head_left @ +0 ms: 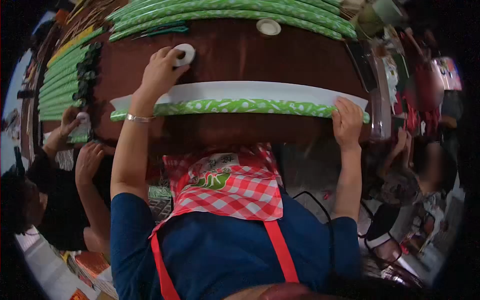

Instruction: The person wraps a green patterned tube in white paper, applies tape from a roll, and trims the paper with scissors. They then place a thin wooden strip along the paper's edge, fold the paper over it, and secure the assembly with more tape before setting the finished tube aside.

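Note:
A long green patterned sheet with a white inner side (pixel 260 91) lies across the brown table, its near edge rolled into a green tube (pixel 225 106). Beyond the sheet, my left hand (pixel 162 70) has its fingers and thumb closed round a white tape roll (pixel 185 55); the left forearm crosses over the sheet's left part. My right hand (pixel 347 117) is at the sheet's right end, its fingers curled on the rolled edge and gripping it.
Green patterned tubes (pixel 230 15) lie along the far side, with dark scissors (pixel 172 28) and a small white roll (pixel 269 27) near them. More green tubes (pixel 60 95) are stacked left. A co-worker's hands (pixel 89 160) are at the left edge; other people sit right.

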### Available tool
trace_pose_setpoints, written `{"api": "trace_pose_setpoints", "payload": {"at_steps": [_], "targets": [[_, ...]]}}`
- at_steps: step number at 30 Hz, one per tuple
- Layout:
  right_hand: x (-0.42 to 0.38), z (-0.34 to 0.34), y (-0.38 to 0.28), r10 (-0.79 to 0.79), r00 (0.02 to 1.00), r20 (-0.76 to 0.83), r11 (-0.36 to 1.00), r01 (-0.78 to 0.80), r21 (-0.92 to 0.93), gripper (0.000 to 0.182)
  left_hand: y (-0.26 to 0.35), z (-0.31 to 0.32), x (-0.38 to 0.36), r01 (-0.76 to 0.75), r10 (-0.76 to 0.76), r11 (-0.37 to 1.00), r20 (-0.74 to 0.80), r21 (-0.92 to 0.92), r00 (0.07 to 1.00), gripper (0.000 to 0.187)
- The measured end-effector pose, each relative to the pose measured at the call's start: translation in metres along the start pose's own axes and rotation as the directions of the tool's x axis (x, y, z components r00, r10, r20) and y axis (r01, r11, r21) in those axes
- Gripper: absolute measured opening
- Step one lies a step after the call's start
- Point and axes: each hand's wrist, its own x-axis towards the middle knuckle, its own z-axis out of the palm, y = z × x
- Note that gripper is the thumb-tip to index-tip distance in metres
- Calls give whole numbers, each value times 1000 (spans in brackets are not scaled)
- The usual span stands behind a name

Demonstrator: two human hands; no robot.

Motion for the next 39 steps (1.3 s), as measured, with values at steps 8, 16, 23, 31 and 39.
{"api": "trace_pose_setpoints", "payload": {"at_steps": [8, 16, 23, 31, 39], "targets": [[0, 0, -3, 41, 999, -36, 999, -40, 8, 27, 67, -28, 29, 130, 100, 545, 218, -828, 971, 22], [5, -3, -11, 199, 980, -24, 974, -195, 116, 27, 212, 41, 61, 185, 550, 280, 315, -942, 774, 33], [30, -1, -37, 194, 965, -179, 936, -128, 327, 15, 216, 36, 61, 136, 560, 384, 348, -913, 752, 35], [31, 1, -46, 196, 954, -225, 913, -94, 397, 10, 216, 39, 59, 101, 535, 397, 319, -912, 782, 34], [33, -5, -52, 206, 951, -231, 911, -100, 399, 8, 217, 46, 57, -4, 474, 400, 203, -917, 857, 33]]}}
